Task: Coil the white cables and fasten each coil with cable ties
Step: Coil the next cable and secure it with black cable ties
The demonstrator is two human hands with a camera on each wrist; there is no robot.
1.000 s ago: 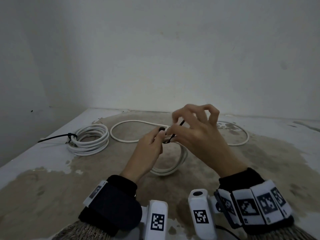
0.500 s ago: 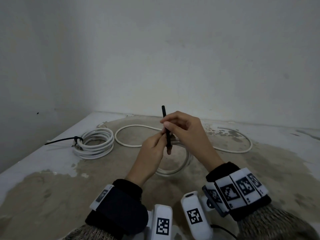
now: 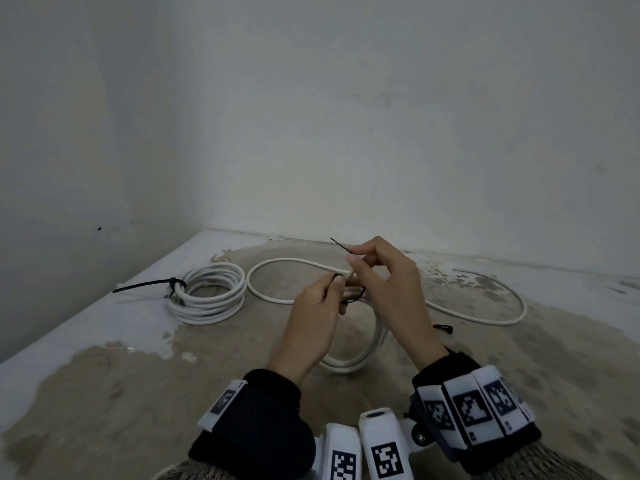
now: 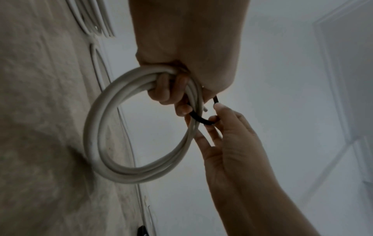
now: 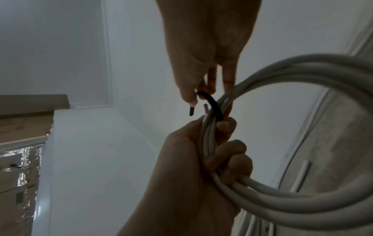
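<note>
The black cable tie (image 4: 201, 119) now loops the springy coil (image 4: 121, 135) — left hand (image 3: 311, 327) clamps its strands, right hand (image 3: 388, 289) pinches the stiff tail.

No readable text anywhere; the wrist bands (image 3: 474, 407) carry only black-and-white square code markers.

A bare, unfinished-looking room was shown: plain whitish walls (image 3: 346, 116) met in a corner at upper left, above a stained, patchy concrete-like surface (image 3: 104, 393). A panelled door or frame (image 5: 105, 63) was seen at left.
</note>
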